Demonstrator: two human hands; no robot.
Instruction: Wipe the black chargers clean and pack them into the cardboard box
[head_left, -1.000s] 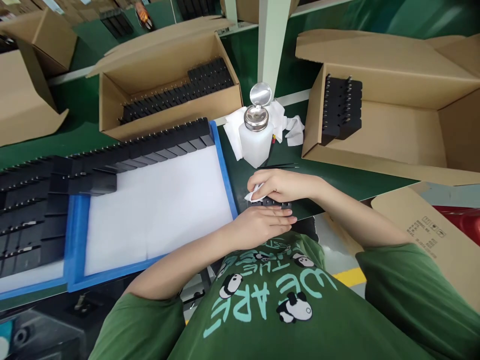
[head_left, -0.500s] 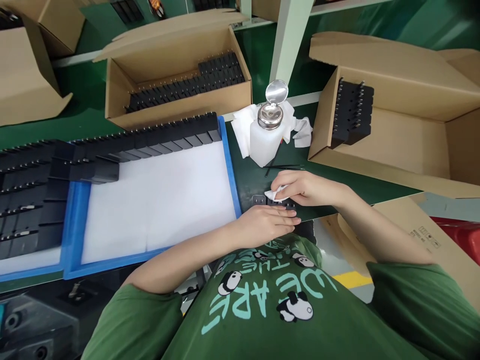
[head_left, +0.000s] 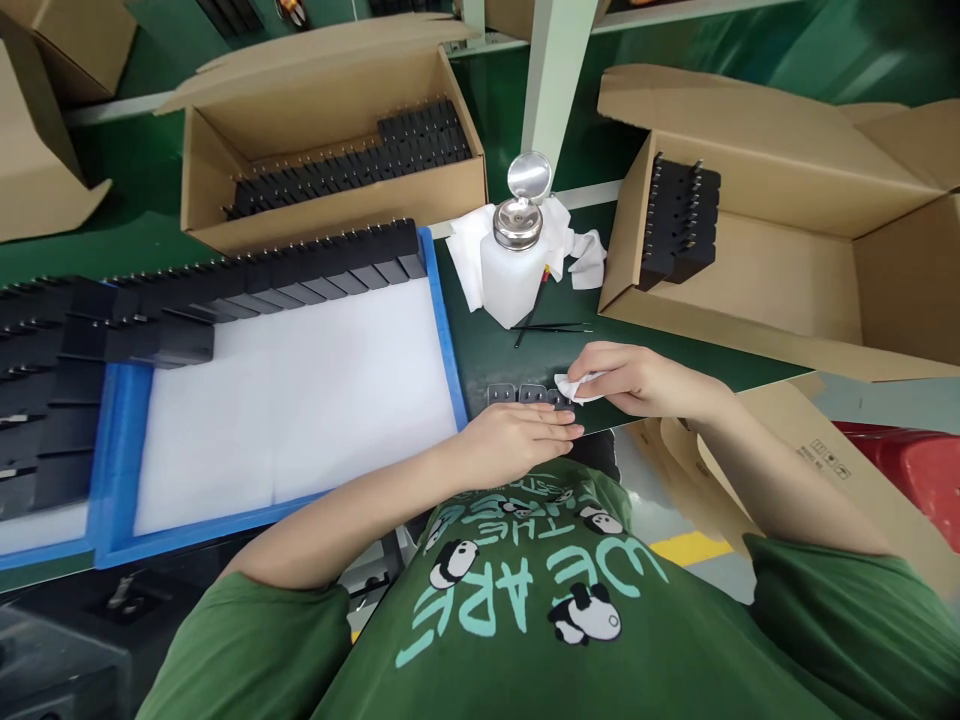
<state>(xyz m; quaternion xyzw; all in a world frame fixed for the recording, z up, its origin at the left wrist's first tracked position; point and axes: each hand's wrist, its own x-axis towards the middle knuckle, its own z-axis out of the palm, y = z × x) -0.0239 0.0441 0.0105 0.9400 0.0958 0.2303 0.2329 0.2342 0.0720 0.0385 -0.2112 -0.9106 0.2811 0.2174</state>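
Observation:
My right hand (head_left: 630,380) pinches a folded white wipe (head_left: 576,388) at the right end of a row of small black parts (head_left: 532,393). The wipe touches the rightmost part I can see. Across the near side of that row lies my left hand (head_left: 517,440), flat, with its fingers stretched out and pointing right. The fingers cover the lower portion of the parts. Behind the row, black tweezers (head_left: 555,327) and a thin dark stick tool (head_left: 528,318) rest on the green table. A white dispenser bottle (head_left: 514,270) with its metal lid raised stands beyond them.
Left of my hands is a blue-rimmed tray (head_left: 448,340) with black blocks along its back. An open carton (head_left: 337,220) of black pin-topped blocks stands behind; another carton (head_left: 780,330) is at right. White cloths (head_left: 589,262) lie around the bottle. A post (head_left: 555,80) rises behind.
My right hand with the wipe has moved right along the row, uncovering more of the black parts. My left hand stays flat over them. The whole view has shifted slightly.

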